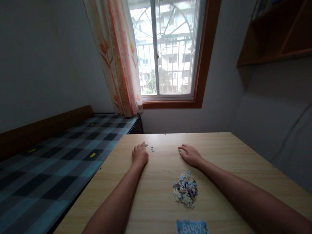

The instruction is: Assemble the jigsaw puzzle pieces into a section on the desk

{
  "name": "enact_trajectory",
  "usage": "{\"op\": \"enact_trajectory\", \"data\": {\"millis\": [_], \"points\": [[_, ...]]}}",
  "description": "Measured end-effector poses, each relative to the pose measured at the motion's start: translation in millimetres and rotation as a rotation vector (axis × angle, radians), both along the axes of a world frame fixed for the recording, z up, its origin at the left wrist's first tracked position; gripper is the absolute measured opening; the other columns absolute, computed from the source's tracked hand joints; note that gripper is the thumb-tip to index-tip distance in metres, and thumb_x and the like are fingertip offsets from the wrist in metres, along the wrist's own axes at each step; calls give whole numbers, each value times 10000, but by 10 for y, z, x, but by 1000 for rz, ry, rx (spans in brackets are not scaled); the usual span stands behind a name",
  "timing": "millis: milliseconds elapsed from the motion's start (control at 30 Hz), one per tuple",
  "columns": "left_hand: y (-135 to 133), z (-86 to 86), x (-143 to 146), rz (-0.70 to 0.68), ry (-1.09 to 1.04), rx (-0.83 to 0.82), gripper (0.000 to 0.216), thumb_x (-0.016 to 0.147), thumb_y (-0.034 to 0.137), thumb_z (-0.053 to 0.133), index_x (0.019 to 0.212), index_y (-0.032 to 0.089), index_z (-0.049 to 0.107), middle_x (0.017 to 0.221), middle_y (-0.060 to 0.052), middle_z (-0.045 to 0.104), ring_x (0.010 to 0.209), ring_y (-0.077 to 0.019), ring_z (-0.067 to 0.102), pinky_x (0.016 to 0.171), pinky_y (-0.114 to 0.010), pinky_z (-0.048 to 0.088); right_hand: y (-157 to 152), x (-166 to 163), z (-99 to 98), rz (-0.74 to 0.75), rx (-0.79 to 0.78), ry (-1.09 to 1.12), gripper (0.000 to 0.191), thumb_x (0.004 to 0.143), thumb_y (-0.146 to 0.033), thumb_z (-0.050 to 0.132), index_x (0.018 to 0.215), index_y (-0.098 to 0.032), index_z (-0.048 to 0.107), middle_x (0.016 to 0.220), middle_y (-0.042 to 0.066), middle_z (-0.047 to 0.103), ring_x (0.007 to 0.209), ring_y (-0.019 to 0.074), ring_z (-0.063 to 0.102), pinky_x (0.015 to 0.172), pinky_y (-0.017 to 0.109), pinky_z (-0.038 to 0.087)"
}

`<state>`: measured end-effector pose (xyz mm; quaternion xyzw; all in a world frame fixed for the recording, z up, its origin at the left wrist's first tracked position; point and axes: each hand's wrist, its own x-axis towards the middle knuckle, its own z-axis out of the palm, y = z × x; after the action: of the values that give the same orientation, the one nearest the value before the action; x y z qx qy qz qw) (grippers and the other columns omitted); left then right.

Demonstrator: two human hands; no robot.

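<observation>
My left hand [140, 154] lies on the far left part of the wooden table [156, 182], its index finger stretched beside a small jigsaw piece [146, 145]. Just right of it are a few light-blue jigsaw pieces [152, 149] close together. Farther right, my right hand [191, 155] rests palm down with its fingers spread, holding nothing. A pile of loose jigsaw pieces [185, 189], some face up and some with pale backs, sits nearer to me, below the right hand. At the bottom edge shows part of a blue "BLUEY" box or card [192, 227].
A bed with a checked blue-grey cover [60, 169] stands along the table's left side. Beyond the table are a window [174, 52] and a flowered curtain [119, 58]. A wooden wall shelf [275, 42] hangs at the upper right.
</observation>
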<state>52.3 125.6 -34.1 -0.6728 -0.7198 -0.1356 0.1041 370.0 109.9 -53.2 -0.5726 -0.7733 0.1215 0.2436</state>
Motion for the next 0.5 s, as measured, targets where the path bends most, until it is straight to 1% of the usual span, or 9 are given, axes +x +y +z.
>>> {"op": "enact_trajectory", "data": {"millis": [33,100,233,333,400,500], "points": [[4,1,0,-6,-7,1,506,968,193,330,1455,141,458,1296,-167,581,1140,-284,503,974,-394,396,78,-73,19,37,2,-12,437,922,-396,517,1317,-255,641,1437,104,531,1368,280,447,1149,473,304],[1,14,-1,-19,-31,-5,476,985,226,317,1417,176,510,1275,-147,596,1132,-270,505,985,-385,390,236,-237,58,137,15,-5,433,934,-375,504,1338,-272,623,1424,88,546,1353,262,465,1142,461,319],[-37,62,13,-16,-56,-37,433,990,254,324,1309,245,617,1269,-117,602,1113,-258,517,987,-370,393,531,-614,95,380,95,23,387,925,-307,514,1277,-271,671,1322,70,624,1241,228,555,1102,408,383],[-60,81,29,7,-31,-54,458,961,195,351,1340,238,605,1348,-138,558,1166,-272,505,1008,-378,388,696,-880,83,445,172,29,381,934,-319,520,1277,-259,674,1302,87,634,1260,248,537,1105,432,386],[-64,77,35,16,-17,-66,487,941,164,363,1370,228,584,1397,-152,522,1211,-283,486,1030,-389,380,767,-1016,73,469,188,39,372,941,-312,518,1270,-261,683,1327,95,620,1298,260,511,1119,445,378],[-60,61,38,19,-23,-78,500,932,157,373,1384,229,575,1420,-159,502,1242,-294,472,1048,-403,375,832,-1147,70,541,188,33,340,944,-306,521,1224,-280,713,1354,84,605,1335,264,486,1137,454,364]]}}
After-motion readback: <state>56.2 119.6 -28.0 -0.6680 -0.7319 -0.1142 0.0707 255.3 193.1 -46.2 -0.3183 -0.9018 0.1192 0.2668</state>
